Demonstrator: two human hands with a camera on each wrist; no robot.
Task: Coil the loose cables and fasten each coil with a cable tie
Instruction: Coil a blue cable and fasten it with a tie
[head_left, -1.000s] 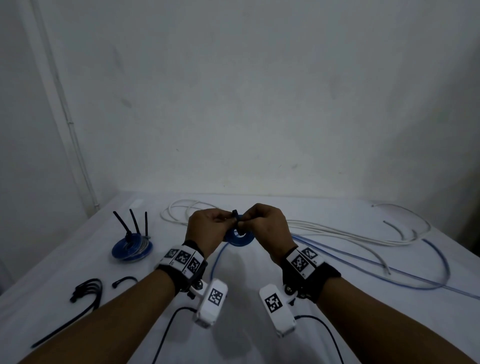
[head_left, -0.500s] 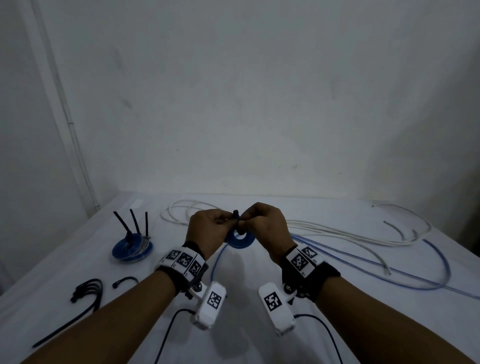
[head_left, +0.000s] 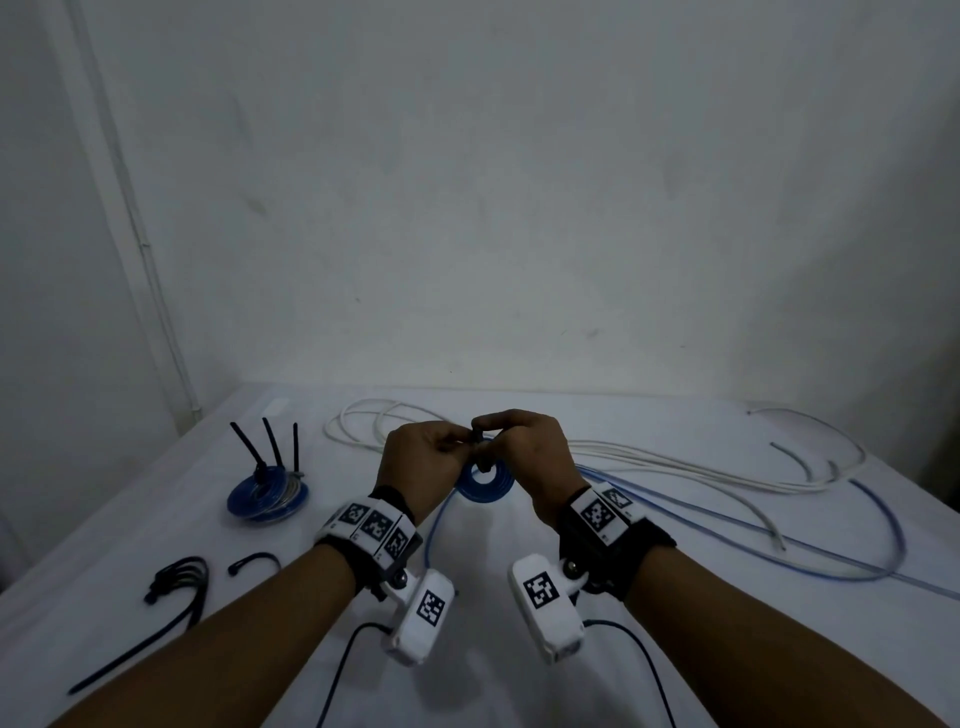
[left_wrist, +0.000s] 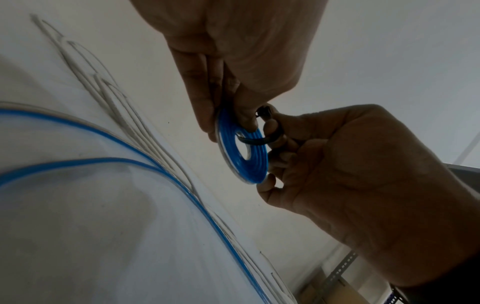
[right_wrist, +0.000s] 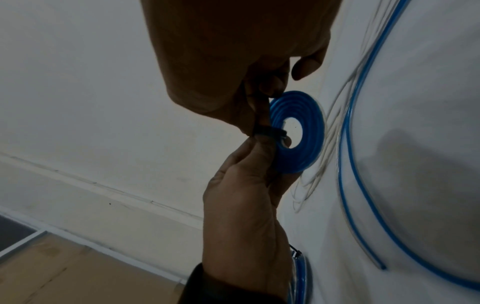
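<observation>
- I see a white-clothed bench (head_left: 478, 675) filling the lower frame, under a bare wall.
- At centre frame, my left hand (head_left: 423, 467) and right hand (head_left: 530, 462) meet over the blue coil (head_left: 485, 486), held on edge just above the bench.
- The black cable tie (left_wrist: 255, 140) loops through its hole; left fingers (right_wrist: 259, 152) and right fingers (left_wrist: 233, 98) pinch its ends above the rim, so I judge tightening pulls upward.
- Since a second ago: practically unchanged.
- Farther right, loose white cable (head_left: 675, 462) remains uncoiled.

Dim, bluish, noisy. Wide-angle bend at edges. Soft shadows on table (head_left: 519, 675); wrist views murky, hands underlit, slight blur.
</observation>
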